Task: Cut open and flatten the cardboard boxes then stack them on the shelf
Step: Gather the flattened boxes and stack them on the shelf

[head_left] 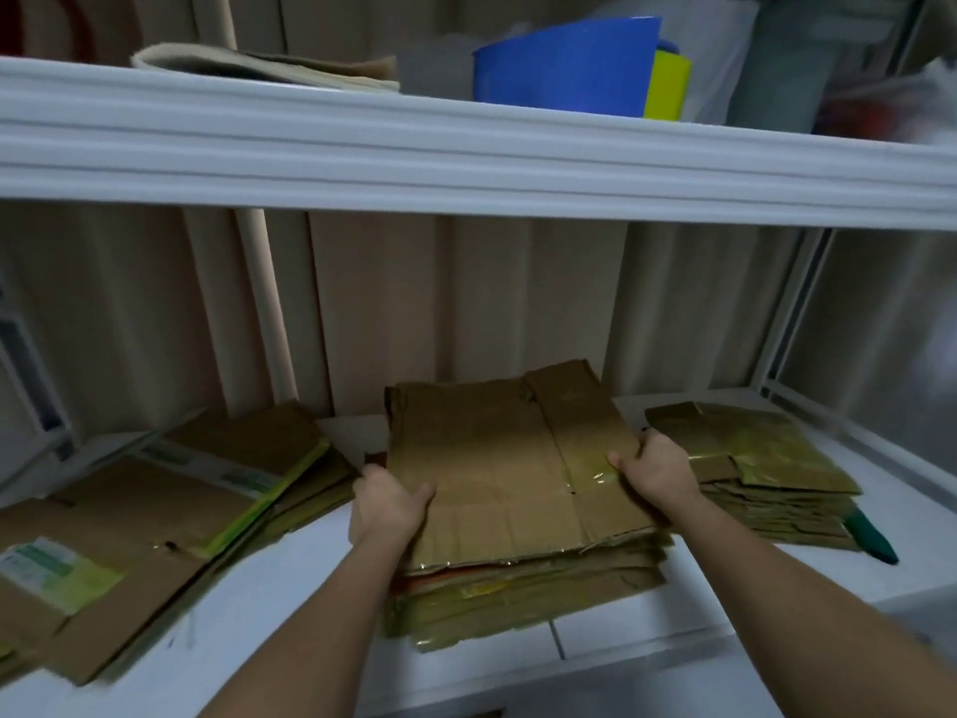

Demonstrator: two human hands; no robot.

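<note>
From the head camera, the person is holding a flattened cardboard box [497,458] by its two side edges, and it is lying on top of the middle stack [523,598] of flattened boxes on the white lower shelf [290,614]. The left hand [386,502] is gripping the left edge with the thumb curling over the top face and the other fingers hidden beneath; the right hand [655,466] is doing the same on the right edge — thumb on top beside a strip of shiny tape [595,476], fingers tucked under. The top box is sitting slightly askew to the stack under it, whose near edges are sticking out ragged. To the left, a looser pile of opened boxes [155,515] with green and white labels is spreading across the shelf, near the middle stack. To the right, another neat stack [756,469] is resting close by, with a dark green object [872,536] — too blurred to identify — lying against its near right corner. On the upper shelf [466,163], a blue container [564,70], something yellow-green [668,85] and a folded cloth [259,67] are sitting.
</note>
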